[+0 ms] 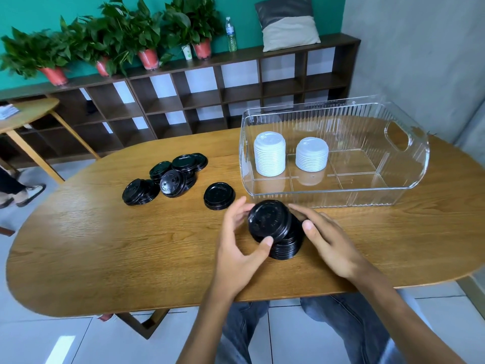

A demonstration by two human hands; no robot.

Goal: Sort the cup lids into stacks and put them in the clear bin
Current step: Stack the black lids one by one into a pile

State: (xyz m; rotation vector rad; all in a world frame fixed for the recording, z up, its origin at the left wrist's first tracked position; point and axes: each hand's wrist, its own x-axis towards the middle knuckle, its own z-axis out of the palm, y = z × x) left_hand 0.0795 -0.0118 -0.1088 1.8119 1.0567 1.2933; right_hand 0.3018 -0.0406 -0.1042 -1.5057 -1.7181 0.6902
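A stack of black cup lids (278, 229) stands on the wooden table (105, 245) in front of the clear bin (409, 158), its top lids tilted left. My left hand (241, 245) grips the stack from the left, thumb on its front. My right hand (328, 240) touches its right side with fingers spread. Inside the bin stand two stacks of white lids, a taller one (269, 153) and a shorter one (311, 154). A single black lid (219, 195) lies left of the bin. A loose pile of black lids (168, 177) lies further left.
A second table (29, 111) stands at the far left, with a person's legs and shoes (18, 193) beside it. Behind the table runs a dark cubby shelf (199, 95) bearing potted plants, a water bottle (231, 35) and a cushion (287, 23).
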